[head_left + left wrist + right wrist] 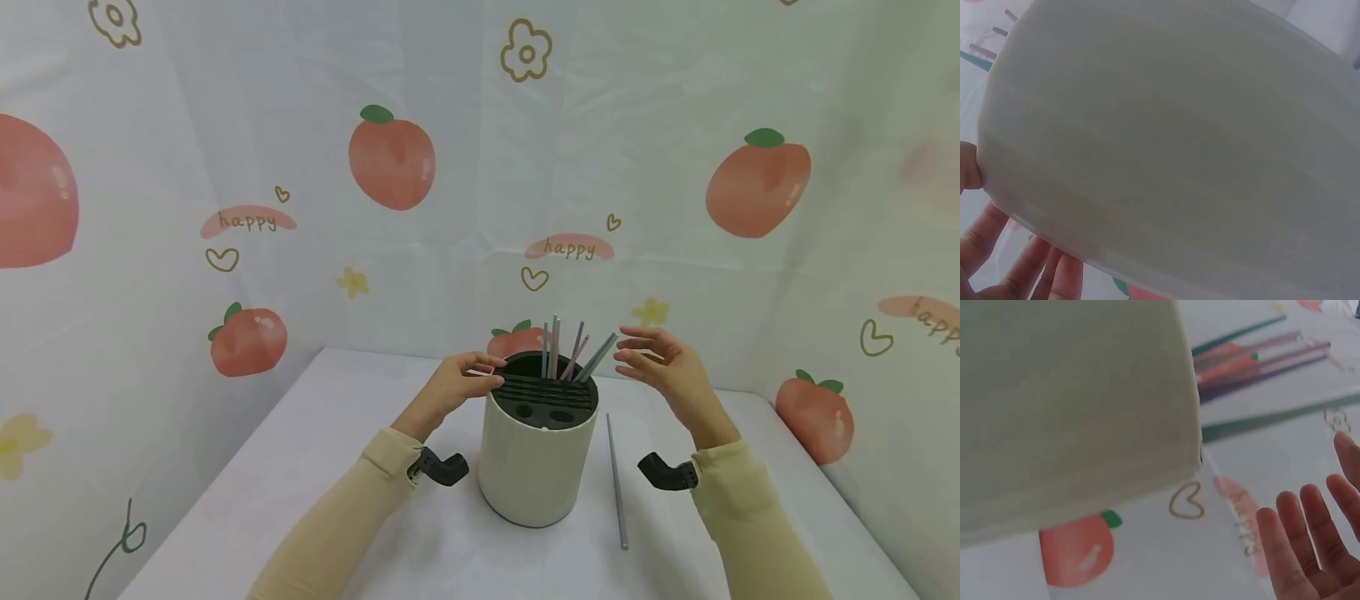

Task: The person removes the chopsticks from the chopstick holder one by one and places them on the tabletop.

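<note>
A cream cylindrical utensil holder [536, 467] stands upright, its black top insert [543, 392] showing slots and round holes. My left hand [453, 383] holds its left rim, with thumb and fingers [1067, 275] against the edge in the left wrist view. Several thin pastel sticks like chopsticks [554, 346] rise from the rear opening, and a teal one [597, 357] leans right. Just beyond that one's top, my right hand [667, 367] hovers with fingers spread. The right wrist view shows the right fingers [1297, 550] holding nothing, apart from the sticks [1260, 362].
A single greyish-purple stick [617, 483] lies on the white table [300, 467], right of the holder. Behind the table hangs a white backdrop [450, 275] printed with peaches and hearts. Each wrist carries a black camera mount, such as the right one [667, 473].
</note>
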`<state>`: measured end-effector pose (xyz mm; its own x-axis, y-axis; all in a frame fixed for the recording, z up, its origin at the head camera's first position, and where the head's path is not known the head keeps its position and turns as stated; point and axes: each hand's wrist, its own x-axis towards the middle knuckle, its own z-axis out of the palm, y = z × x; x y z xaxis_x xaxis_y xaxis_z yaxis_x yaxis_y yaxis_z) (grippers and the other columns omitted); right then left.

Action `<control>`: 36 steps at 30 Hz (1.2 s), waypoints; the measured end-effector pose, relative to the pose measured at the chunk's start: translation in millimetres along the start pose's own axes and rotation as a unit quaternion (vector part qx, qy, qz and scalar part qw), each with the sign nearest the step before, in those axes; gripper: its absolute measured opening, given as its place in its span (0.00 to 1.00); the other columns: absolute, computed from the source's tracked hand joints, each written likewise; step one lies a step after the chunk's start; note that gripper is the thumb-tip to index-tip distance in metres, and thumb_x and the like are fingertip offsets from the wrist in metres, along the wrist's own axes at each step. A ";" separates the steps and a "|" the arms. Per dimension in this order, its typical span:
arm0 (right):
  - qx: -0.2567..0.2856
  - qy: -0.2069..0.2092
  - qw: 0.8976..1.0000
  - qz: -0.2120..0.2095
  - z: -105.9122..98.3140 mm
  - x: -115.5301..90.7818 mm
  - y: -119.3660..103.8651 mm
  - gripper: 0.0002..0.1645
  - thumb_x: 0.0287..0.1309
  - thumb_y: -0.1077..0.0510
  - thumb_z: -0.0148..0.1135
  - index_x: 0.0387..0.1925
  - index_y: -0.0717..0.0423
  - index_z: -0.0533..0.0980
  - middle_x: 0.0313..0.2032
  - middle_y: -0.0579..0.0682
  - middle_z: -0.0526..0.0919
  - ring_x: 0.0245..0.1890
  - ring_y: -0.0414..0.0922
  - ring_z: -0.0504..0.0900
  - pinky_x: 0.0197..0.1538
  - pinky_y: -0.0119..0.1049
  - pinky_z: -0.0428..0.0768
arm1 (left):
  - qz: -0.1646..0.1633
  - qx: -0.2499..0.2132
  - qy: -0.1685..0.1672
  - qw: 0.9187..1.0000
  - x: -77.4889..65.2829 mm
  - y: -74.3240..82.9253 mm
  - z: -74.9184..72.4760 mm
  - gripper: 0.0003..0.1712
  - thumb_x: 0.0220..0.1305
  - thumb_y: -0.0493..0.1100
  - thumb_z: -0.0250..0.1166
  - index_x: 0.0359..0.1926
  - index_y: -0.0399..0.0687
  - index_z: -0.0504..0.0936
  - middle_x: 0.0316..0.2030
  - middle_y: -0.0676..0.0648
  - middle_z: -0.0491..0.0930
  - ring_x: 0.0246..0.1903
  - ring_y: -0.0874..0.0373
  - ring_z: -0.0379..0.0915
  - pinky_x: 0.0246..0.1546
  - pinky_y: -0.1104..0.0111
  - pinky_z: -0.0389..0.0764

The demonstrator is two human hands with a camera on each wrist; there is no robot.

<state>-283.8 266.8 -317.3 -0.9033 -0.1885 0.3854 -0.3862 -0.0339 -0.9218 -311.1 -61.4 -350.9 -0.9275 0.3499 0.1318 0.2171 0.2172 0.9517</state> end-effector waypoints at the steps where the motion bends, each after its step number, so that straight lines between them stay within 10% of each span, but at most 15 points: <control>1: 0.002 -0.004 1.000 -0.009 3.2 -1.6 -0.7 0.18 0.62 0.70 0.59 0.49 0.49 0.78 0.42 0.46 0.81 0.41 0.39 0.86 0.46 0.32 0.82 | -0.001 0.001 0.001 1.000 0.1 -0.1 0.0 0.19 0.62 0.44 0.67 0.54 0.47 0.81 0.54 0.41 0.75 0.51 0.50 0.75 0.51 0.59 0.79; 24: -0.108 0.067 0.991 -0.050 41.4 -6.8 25.1 0.08 0.56 0.67 0.67 0.38 0.63 0.77 0.34 0.33 0.82 0.38 0.30 0.83 0.46 0.23 0.79 | -0.003 -0.005 -0.003 1.000 -3.0 0.9 -1.6 0.20 0.62 0.44 0.67 0.55 0.48 0.81 0.56 0.41 0.73 0.53 0.49 0.74 0.53 0.56 0.78; 36: 0.044 0.075 0.982 -0.165 33.4 12.8 -32.1 0.14 0.57 0.78 0.58 0.40 0.61 0.78 0.37 0.46 0.85 0.35 0.39 0.86 0.41 0.33 0.84 | 0.002 -0.008 -0.004 1.000 -1.7 -0.9 -0.4 0.19 0.63 0.44 0.66 0.55 0.45 0.81 0.55 0.40 0.74 0.51 0.50 0.74 0.51 0.57 0.79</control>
<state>-276.8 232.7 -284.1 -0.7515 -0.0060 0.6597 -0.6511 -0.1541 -0.7431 -309.8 -62.5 -351.9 -0.9239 0.3583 0.1343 0.2165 0.2001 0.9555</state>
